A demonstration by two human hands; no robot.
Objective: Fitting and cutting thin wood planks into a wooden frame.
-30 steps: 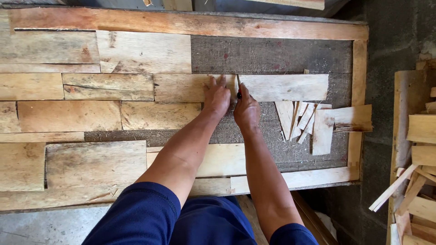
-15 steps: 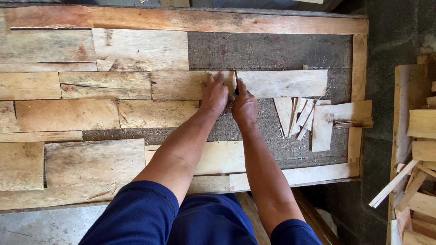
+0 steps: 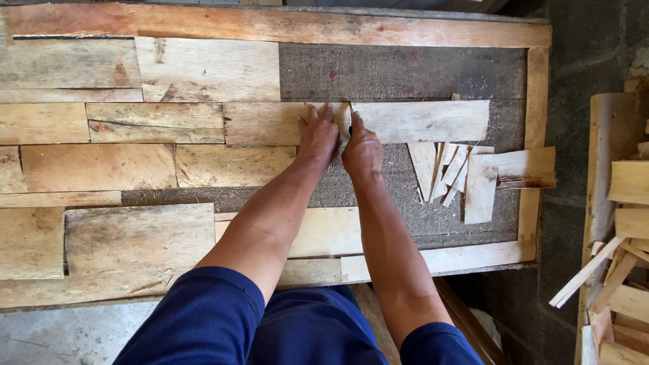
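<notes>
Left hand (image 3: 319, 137) lies flat, fingers spread, on a plank (image 3: 270, 123). Right hand (image 3: 362, 150) presses fingers together at the next plank's (image 3: 422, 120) end, scraps (image 3: 449, 169) nearby.

Two hands (image 3: 319, 135), one framed panel (image 3: 537, 101), many boards (image 3: 206, 67)

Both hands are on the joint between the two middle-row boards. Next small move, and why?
Probably nudge the right board leftward. The left hand pins the left board while the right hand sits at the seam, where a dark line shows, so the ends look not quite flush.
</notes>
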